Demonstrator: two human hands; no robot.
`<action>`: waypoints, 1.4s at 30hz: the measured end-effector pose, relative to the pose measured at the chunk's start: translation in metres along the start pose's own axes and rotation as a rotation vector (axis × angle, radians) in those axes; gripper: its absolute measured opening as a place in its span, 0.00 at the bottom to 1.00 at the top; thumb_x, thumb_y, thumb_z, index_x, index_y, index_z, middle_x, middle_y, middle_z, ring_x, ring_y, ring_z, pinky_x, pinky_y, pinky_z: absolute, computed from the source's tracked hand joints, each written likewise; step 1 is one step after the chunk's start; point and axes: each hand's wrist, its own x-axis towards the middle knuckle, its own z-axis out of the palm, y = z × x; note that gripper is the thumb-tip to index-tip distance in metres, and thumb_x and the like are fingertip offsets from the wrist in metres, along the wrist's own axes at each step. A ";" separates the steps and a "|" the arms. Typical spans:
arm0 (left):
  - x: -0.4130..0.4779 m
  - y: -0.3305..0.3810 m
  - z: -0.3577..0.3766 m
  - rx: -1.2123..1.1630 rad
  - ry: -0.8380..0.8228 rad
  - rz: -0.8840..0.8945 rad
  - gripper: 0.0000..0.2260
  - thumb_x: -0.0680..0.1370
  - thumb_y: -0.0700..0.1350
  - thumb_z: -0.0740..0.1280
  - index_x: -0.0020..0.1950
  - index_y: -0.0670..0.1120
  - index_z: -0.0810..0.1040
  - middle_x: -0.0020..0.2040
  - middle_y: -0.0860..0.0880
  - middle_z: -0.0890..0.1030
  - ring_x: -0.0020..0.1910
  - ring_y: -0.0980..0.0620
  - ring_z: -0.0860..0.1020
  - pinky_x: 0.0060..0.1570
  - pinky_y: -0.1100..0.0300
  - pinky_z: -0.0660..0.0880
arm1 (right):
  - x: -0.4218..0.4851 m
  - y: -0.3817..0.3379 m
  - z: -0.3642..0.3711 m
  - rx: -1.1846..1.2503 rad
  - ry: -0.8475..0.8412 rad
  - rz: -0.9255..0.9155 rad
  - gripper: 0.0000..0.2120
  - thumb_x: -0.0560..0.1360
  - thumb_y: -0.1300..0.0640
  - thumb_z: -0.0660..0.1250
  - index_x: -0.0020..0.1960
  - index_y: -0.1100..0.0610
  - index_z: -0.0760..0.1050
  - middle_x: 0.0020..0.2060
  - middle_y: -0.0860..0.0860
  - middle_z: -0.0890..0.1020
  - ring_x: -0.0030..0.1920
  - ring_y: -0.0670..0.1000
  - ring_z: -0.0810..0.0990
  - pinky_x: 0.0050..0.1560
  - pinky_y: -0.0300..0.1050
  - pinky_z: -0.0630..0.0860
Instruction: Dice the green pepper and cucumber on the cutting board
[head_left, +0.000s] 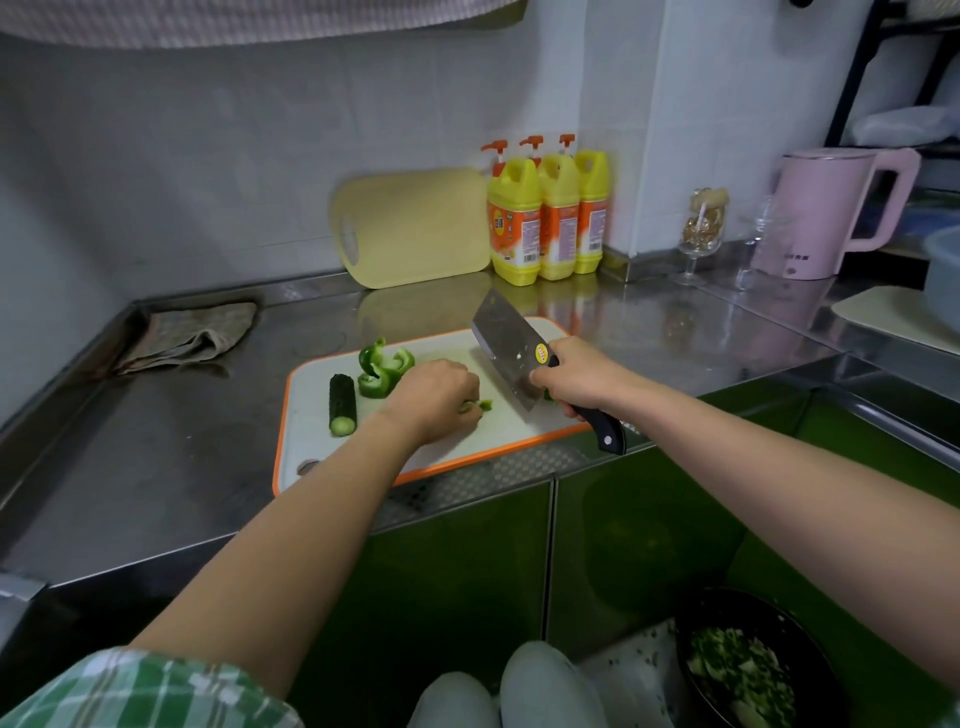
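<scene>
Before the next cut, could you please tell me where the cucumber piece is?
The dark green cucumber piece lies on the left part of the white, orange-rimmed cutting board, just left of the green pepper pieces.

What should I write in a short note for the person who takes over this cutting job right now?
Left hand: pressed on a small green pepper piece on the cutting board.
Right hand: grips the cleaver, blade raised and tilted above the board.
Pepper strips and the cucumber lie at the board's left side, uncut.
Done: little on the board is diced.
Left: dice the strips, then the cucumber.
</scene>
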 end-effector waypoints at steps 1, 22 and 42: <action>-0.002 0.002 0.002 -0.007 0.021 -0.065 0.12 0.76 0.52 0.66 0.49 0.44 0.81 0.47 0.45 0.81 0.48 0.43 0.78 0.44 0.53 0.75 | 0.000 -0.001 0.002 -0.023 -0.025 0.000 0.09 0.77 0.62 0.60 0.38 0.56 0.66 0.28 0.57 0.73 0.23 0.53 0.72 0.25 0.40 0.68; -0.036 0.013 0.028 -0.409 0.349 -0.385 0.13 0.71 0.59 0.71 0.49 0.52 0.85 0.44 0.50 0.80 0.45 0.50 0.76 0.41 0.57 0.72 | -0.016 -0.035 0.003 -0.411 -0.119 0.003 0.03 0.75 0.64 0.57 0.45 0.61 0.69 0.35 0.60 0.79 0.26 0.55 0.77 0.27 0.40 0.73; 0.008 0.030 0.003 -0.141 0.034 -0.002 0.09 0.75 0.49 0.68 0.55 0.54 0.81 0.59 0.50 0.76 0.59 0.46 0.70 0.53 0.55 0.67 | -0.005 -0.003 -0.013 -0.012 0.087 0.056 0.03 0.78 0.64 0.58 0.47 0.61 0.69 0.28 0.55 0.72 0.23 0.53 0.73 0.24 0.40 0.68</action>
